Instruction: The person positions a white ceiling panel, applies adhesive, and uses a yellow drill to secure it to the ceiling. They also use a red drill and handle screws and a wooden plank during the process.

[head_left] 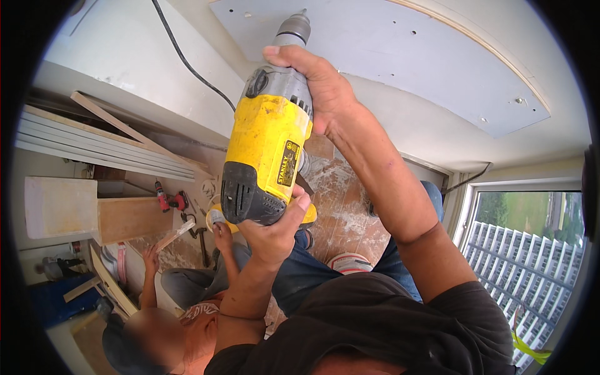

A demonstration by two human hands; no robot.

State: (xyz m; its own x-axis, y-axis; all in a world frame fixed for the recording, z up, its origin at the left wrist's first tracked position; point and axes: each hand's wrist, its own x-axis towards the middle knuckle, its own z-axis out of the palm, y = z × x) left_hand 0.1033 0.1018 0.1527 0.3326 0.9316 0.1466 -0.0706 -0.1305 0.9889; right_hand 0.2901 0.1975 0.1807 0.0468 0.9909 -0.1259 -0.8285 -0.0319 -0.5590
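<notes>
In the head view, one scuffed, yellow-and-grey drill (259,134) is held in both hands: the right hand (319,84) wraps its grey front housing, the left hand (272,237) grasps its black rear. Its round metal chuck (294,28) is near one smooth, pale panel (400,56) dotted with small holes. One co-worker holds one rough wooden strip (175,234) near dust-streaked floor tiles (350,181).
</notes>
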